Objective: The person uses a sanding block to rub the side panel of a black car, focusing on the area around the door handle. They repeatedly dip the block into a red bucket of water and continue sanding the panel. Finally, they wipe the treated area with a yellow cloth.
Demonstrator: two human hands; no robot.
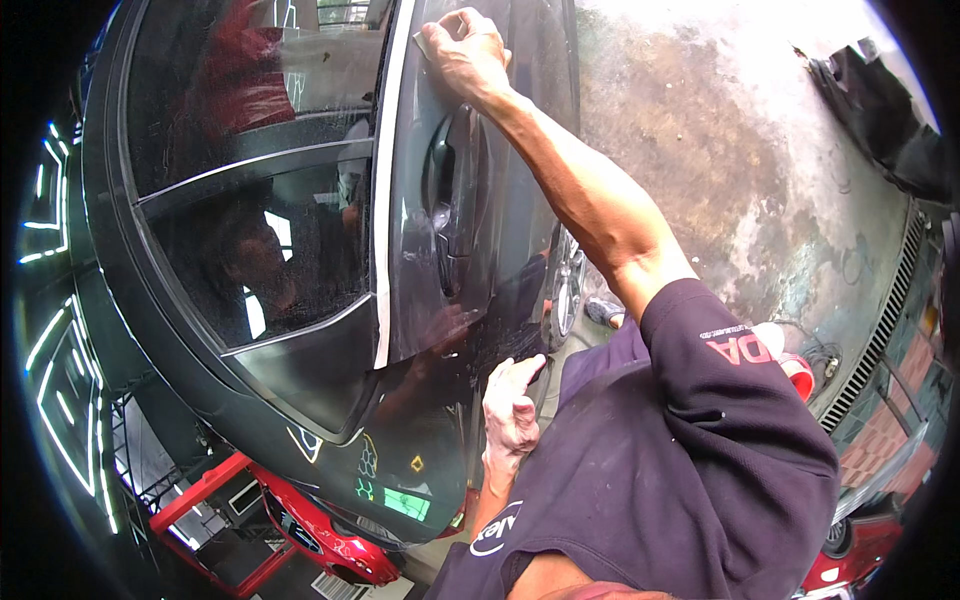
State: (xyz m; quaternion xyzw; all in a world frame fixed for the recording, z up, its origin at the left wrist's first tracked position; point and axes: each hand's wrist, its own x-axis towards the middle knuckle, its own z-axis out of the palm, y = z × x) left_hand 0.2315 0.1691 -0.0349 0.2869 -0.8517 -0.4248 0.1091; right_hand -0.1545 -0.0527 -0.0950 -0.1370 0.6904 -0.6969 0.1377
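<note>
My right hand (472, 56) reaches along the dark car door (420, 292), its fingers closed on a small pale flat piece (421, 45) against the panel. The hand is beyond the door handle (451, 202). My left hand (512, 412) is nearer my body, beside the car's side, fingers apart and nothing seen in it. A pale strip (384, 180) runs between the door panel and the side windows (262, 255). Reflections cover the glass and dark paint.
A car wheel (566, 292) shows beneath my right arm, with a shoe (602, 310) close by. Dark sheeting (877, 120) lies at upper right, and a drain grate (877, 322) crosses the stained concrete floor (697, 127). A red car (330, 536) stands at lower left.
</note>
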